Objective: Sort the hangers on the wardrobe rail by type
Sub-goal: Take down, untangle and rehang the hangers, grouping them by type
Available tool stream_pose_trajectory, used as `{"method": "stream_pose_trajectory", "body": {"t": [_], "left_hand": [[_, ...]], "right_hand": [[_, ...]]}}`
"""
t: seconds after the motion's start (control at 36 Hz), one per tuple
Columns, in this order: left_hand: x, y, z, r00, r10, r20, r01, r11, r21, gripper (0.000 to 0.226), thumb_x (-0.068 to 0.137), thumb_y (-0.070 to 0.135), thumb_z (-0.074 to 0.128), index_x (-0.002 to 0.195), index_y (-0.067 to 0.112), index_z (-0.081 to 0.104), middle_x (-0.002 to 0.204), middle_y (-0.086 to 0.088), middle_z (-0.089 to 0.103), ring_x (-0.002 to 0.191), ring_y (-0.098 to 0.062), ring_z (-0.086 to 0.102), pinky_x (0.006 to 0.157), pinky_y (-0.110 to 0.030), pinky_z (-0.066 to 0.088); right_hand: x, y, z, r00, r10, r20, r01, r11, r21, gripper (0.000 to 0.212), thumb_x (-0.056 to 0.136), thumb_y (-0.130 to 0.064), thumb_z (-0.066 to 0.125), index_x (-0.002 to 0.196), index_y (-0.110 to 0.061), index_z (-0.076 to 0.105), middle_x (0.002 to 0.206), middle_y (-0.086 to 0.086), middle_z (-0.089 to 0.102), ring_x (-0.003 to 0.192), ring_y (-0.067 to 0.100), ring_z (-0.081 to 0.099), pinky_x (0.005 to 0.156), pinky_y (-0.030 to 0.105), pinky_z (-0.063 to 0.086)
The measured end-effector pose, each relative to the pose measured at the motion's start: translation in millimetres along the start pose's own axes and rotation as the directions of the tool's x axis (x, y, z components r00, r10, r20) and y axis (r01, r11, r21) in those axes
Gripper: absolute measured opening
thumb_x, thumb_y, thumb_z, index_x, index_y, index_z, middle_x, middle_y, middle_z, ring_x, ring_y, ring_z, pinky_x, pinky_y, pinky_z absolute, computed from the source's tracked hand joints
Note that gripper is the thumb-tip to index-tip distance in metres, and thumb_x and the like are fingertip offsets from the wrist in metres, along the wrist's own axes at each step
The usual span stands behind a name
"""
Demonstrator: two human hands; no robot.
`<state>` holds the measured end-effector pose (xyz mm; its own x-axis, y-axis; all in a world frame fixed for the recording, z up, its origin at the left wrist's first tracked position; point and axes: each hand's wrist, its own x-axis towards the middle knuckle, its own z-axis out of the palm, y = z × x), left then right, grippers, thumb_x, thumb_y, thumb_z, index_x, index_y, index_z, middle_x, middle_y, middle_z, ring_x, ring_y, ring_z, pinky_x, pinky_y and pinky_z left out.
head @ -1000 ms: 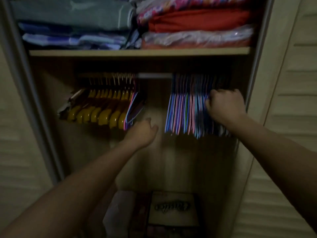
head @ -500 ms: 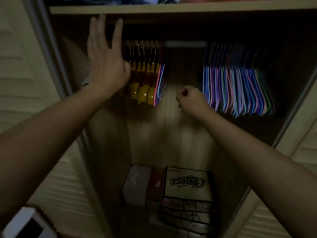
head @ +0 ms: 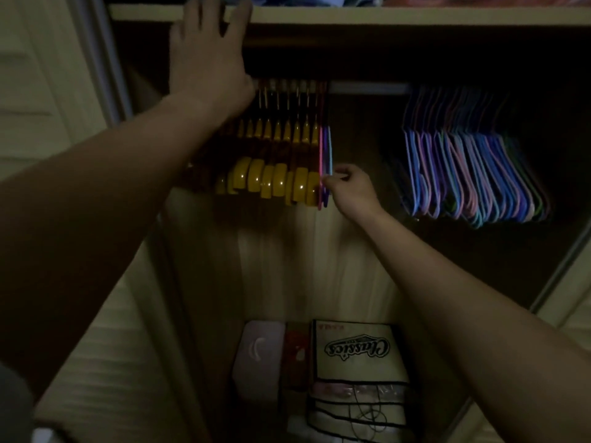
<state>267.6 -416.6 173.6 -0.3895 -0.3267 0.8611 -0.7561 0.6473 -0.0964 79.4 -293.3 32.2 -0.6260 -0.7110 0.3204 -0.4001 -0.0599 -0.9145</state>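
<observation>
Two or three thin coloured hangers (head: 325,167) hang at the right end of the yellow wooden hangers (head: 275,174), which crowd the left part of the wardrobe rail (head: 367,88), while the main bunch of thin coloured hangers (head: 473,174) hangs well apart toward the rail's right end. The right hand (head: 351,190) has its fingers curled and its fingertips pinching the lower edge of these strays; the left hand (head: 208,59) is flat and spread, fingers straight, reaching up past the rail's left end toward the front edge of the shelf (head: 383,16) above, holding nothing. The job looks nearly finished, with only these strays out of place. The risk is that a pull from the bottom corner tilts the strays rather than unhooking them, so a hook may snag on the rail or catch the neighbouring wooden hanger's hook and drag it along. A pinch this light could also let one stray slip and drop onto the boxes (head: 355,353) on the wardrobe floor below. The dim light makes it hard to tell how many hooks are caught together, so one could be left behind.
</observation>
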Motion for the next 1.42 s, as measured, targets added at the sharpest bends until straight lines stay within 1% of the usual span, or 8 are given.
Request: {"method": "stream_pose_trajectory", "body": {"t": [0.33,0.5,0.86,1.0,1.11,1.19,1.28,1.42], "left_hand": [[-4.4,8.5,8.9,0.997,-0.083,-0.003,0.082,0.984,-0.156,0.081,0.092,0.022,0.06,0.159,0.026,0.014,0.165,-0.015,0.011,0.152,-0.037,0.006,0.123,-0.052,0.014],[-0.7,6.6,9.6,0.997,-0.071,0.018,0.072,0.989,-0.132,0.088,0.09,0.022,0.064,0.159,0.027,0.009,0.165,-0.015,0.009,0.152,-0.037,0.005,0.121,-0.054,0.02],[-23.7,6.9,-1.9,0.982,-0.033,0.185,0.08,0.965,-0.25,0.088,0.092,0.032,0.06,0.159,0.031,0.004,0.167,-0.007,-0.001,0.153,-0.032,-0.002,0.123,-0.053,0.012],[-184.4,51.1,31.4,0.958,-0.056,0.282,0.232,0.731,-0.642,0.061,0.09,0.034,0.051,0.146,0.011,0.045,0.145,-0.017,0.047,0.128,-0.03,0.049,0.108,-0.046,0.038],[-314.5,87.6,70.3,0.499,-0.12,0.858,0.789,0.472,-0.392,0.053,0.097,0.022,0.062,0.146,0.014,0.045,0.147,-0.012,0.049,0.119,-0.03,0.057,0.099,-0.035,0.044],[-401.9,90.5,96.1,0.191,-0.108,0.976,0.904,0.406,-0.132,0.092,0.077,0.057,0.072,0.151,0.012,0.038,0.155,-0.014,0.04,0.14,-0.031,0.041,0.112,-0.033,0.033],[-468.1,71.8,130.4,0.063,-0.068,0.996,0.949,0.312,-0.038,0.134,0.039,0.083,0.074,0.151,0.017,0.04,0.155,-0.008,0.04,0.138,-0.025,0.042,0.113,-0.036,0.037],[-462.8,42.0,94.3,0.011,0.071,0.997,0.944,0.328,-0.033,0.027,0.097,0.02,0.063,0.121,0.007,0.065,0.123,-0.01,0.065,0.096,-0.013,0.061,0.078,-0.02,0.049]], "right_hand": [[13.7,-16.7,-12.1,0.841,-0.385,-0.381,0.271,0.908,-0.32,0.025,0.102,-0.017,0.047,0.126,-0.018,0.053,0.103,-0.012,0.055,0.079,-0.012,0.055,0.06,0.004,0.041],[65.3,-60.5,-26.4,0.757,-0.552,-0.351,0.211,0.715,-0.667,0.024,0.102,-0.018,0.041,0.123,-0.011,0.049,0.098,0.002,0.057,0.084,0.018,0.054,0.067,0.03,0.035],[10.2,-5.2,-34.1,0.926,-0.282,-0.25,0.089,0.807,-0.584,0.018,0.1,-0.015,0.042,0.11,-0.01,0.056,0.098,0.011,0.062,0.084,0.028,0.057,0.067,0.031,0.033],[-68.1,42.9,-42.4,0.966,-0.097,-0.24,0.009,0.94,-0.342,0.014,0.099,-0.016,0.049,0.097,-0.016,0.062,0.093,-0.002,0.062,0.083,0.013,0.055,0.073,0.029,0.039],[-125.7,79.2,-38.4,0.961,0.181,-0.211,-0.209,0.971,-0.119,0.017,0.101,-0.018,0.047,0.094,-0.019,0.063,0.076,-0.002,0.053,0.069,0.013,0.052,0.067,0.037,0.049],[-160.2,95.1,-36.1,0.922,0.358,-0.148,-0.354,0.934,0.052,0.023,0.102,-0.017,0.044,0.095,-0.02,0.065,0.077,0.0,0.046,0.07,0.014,0.048,0.06,0.031,0.049],[-174.5,105.2,-43.3,0.88,0.456,-0.135,-0.415,0.875,0.249,0.025,0.1,-0.013,0.043,0.098,-0.016,0.068,0.067,0.0,0.04,0.059,0.015,0.042,0.048,0.024,0.044],[-172.0,121.1,-60.9,0.782,0.612,-0.118,-0.468,0.702,0.537,0.025,0.098,-0.013,0.041,0.098,-0.013,0.066,0.059,-0.003,0.038,0.048,0.009,0.036,0.044,0.021,0.033]]}}
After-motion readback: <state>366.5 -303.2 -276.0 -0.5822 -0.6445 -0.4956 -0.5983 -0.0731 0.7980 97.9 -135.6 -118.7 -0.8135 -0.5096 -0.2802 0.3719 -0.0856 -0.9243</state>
